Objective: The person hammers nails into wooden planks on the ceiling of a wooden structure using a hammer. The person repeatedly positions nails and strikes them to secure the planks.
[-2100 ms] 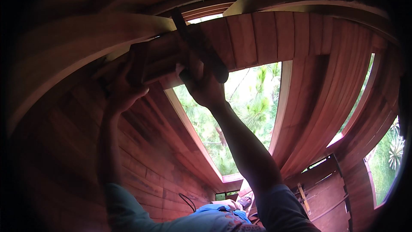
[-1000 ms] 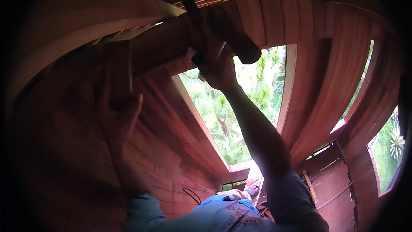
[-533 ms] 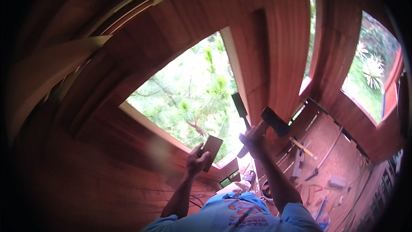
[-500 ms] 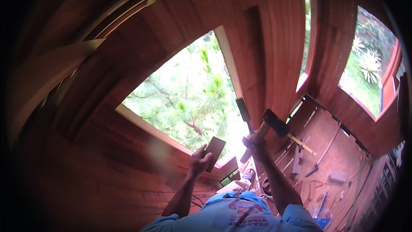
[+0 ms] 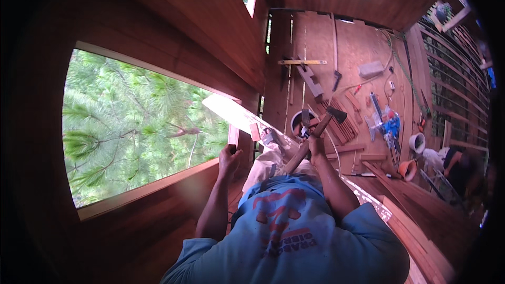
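Observation:
My left hand (image 5: 229, 161) is closed around the lower end of a small flat wooden block (image 5: 233, 135), held upright at the corner of the window frame (image 5: 152, 185). In my right hand (image 5: 316, 148) is a hatchet with a dark head (image 5: 336, 114) and a wooden handle (image 5: 298, 159) slanting down toward my lap. The same hand also grips a dark flat-bladed tool (image 5: 305, 117), which looks like a chisel; its handle is hidden by my fingers. A bright plank (image 5: 226, 111) runs past my foot, with a small wood piece (image 5: 255, 131) at its edge.
A bucket (image 5: 295, 122) stands beyond my right hand, next to stacked wood strips (image 5: 342, 129). Farther off lie a yellow level (image 5: 302, 62), a grey block (image 5: 371, 69) and a blue power tool (image 5: 390, 126). Pots and another person (image 5: 460, 171) are at the right.
The view has swung toward the floor on the right. My left hand has brought the block to the window frame's corner; my right hand has lowered the hatchet and flat-bladed tool toward my lap.

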### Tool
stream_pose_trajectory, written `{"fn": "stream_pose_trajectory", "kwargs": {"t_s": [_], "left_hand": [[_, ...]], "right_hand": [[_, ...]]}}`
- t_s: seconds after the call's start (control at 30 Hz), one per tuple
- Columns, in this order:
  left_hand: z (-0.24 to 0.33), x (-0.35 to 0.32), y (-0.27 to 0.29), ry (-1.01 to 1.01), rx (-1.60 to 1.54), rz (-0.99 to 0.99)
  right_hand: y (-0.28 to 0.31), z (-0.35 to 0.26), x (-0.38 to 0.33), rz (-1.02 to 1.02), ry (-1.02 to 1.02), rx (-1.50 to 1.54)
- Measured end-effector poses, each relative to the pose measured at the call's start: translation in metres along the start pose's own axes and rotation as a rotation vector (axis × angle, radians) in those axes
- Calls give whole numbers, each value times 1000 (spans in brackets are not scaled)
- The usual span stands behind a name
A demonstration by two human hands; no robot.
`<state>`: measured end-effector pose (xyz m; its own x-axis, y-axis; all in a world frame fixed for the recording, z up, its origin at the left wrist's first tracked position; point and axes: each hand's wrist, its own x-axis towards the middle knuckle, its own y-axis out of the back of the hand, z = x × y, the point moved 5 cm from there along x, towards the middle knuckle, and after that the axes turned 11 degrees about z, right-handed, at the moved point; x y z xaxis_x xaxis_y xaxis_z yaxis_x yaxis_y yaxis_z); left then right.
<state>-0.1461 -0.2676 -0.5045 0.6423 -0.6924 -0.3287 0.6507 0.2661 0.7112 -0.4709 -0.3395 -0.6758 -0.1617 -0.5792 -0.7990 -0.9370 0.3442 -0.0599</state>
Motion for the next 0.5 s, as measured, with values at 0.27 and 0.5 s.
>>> {"fn": "stream_pose_trajectory", "kwargs": {"t_s": [0.27,0.5], "left_hand": [[-11,29,-107,-85,79,-287],[24,36,-185,-106,139,-406]], "right_hand": [[129,38,-5,423,-121,116],[159,69,-52,448,-257,142]]}}
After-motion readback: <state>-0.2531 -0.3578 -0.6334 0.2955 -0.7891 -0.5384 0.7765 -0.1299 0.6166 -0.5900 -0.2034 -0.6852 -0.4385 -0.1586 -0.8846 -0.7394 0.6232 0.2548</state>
